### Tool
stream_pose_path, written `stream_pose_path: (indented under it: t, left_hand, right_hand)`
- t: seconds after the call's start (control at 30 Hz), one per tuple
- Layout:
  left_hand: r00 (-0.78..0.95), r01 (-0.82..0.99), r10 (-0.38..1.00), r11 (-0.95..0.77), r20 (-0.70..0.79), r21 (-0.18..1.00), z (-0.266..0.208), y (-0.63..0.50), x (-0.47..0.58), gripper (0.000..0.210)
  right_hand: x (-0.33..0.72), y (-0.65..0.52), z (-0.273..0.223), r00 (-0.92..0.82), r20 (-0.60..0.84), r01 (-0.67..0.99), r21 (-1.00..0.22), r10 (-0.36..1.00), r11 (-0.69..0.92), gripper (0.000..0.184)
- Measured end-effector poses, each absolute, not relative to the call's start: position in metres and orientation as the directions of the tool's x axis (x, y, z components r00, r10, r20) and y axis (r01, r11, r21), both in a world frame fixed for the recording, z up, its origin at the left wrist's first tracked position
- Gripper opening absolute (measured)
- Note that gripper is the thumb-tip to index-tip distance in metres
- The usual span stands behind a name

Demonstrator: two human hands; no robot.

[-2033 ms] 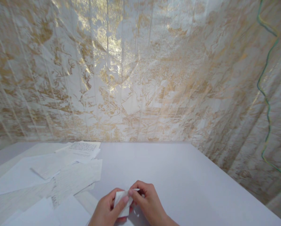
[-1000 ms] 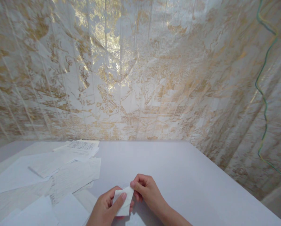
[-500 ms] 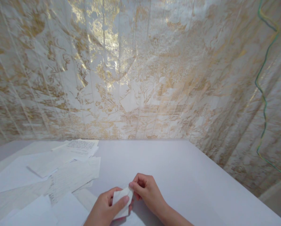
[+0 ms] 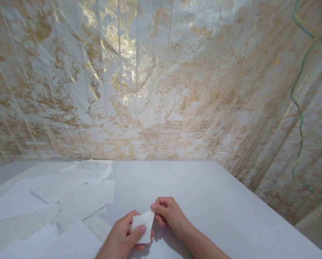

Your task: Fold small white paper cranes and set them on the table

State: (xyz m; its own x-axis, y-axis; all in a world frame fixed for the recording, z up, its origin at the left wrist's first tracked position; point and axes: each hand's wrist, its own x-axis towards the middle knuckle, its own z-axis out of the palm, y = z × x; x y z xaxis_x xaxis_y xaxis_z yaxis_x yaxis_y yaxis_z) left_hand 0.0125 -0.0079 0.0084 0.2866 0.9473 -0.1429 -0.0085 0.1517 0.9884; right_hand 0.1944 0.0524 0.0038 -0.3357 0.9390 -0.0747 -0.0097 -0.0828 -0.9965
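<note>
A small folded piece of white paper (image 4: 142, 223) is held low over the front of the table. My left hand (image 4: 124, 233) is closed around its left side and underside, with the thumb pressing flat on its face. At the paper's upper right corner, the thumb and fingertips of my right hand (image 4: 168, 216) pinch the tip, which is drawn out to a point. The fingers of my left hand behind the paper are partly hidden.
Loose sheets of paper (image 4: 82, 201) overlap across the left of the white table (image 4: 193, 194); a sheet with dark writing (image 4: 93, 168) lies at the back. A patterned white and gold curtain (image 4: 155, 90) hangs behind. A green and yellow cord (image 4: 301, 118) dangles at right.
The paper is turned so its face shows more fully. My right hand has shifted slightly up and right, the pinched corner with it.
</note>
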Motion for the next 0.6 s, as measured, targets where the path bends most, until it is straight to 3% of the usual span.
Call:
stream_pose_path:
  t: [0.1, 0.17, 0.23, 0.33, 0.47, 0.53, 0.6]
  left_hand:
    - [0.253, 0.38, 0.967, -0.096, -0.004, 0.92, 0.011, -0.005, -0.001, 0.026]
    - [0.263, 0.645, 0.942, -0.331, 0.207, 0.689, 0.009, -0.002, -0.01, 0.011]
    - [0.334, 0.748, 0.874, -0.474, 0.353, 0.466, 0.005, 0.001, -0.016, 0.025]
    - [0.399, 0.832, 0.883, -0.461, 0.245, 0.307, 0.004, 0.003, -0.013, 0.049]
    - [0.4, 0.878, 0.916, -0.392, 0.029, 0.273, 0.018, -0.004, 0.002, 0.038]
    - [0.399, 0.854, 0.917, -0.382, 0.027, 0.352, 0.025, -0.009, 0.005, 0.027]
    - [0.426, 0.808, 0.905, -0.388, 0.015, 0.444, 0.03, -0.014, 0.0, 0.032]
  right_hand:
    - [0.205, 0.063, 0.002, -0.238, -0.037, -0.04, -0.998, 0.97, -0.047, 0.055]
    - [0.21, 0.068, 0.003, -0.19, -0.006, -0.048, -0.999, 0.982, -0.016, 0.056]
    - [0.21, 0.067, 0.003, -0.19, 0.015, -0.037, -0.999, 0.982, 0.008, 0.055]
    - [0.201, 0.059, 0.003, -0.238, 0.032, -0.004, -0.999, 0.971, 0.032, 0.05]
    - [0.193, 0.049, 0.001, -0.291, 0.077, 0.059, -0.993, 0.954, 0.098, 0.036]
    - [0.194, 0.048, 0.001, -0.29, 0.118, 0.115, -0.981, 0.95, 0.157, 0.027]
    - [0.196, 0.048, 0.001, -0.283, 0.145, 0.177, -0.964, 0.948, 0.2, 0.02]
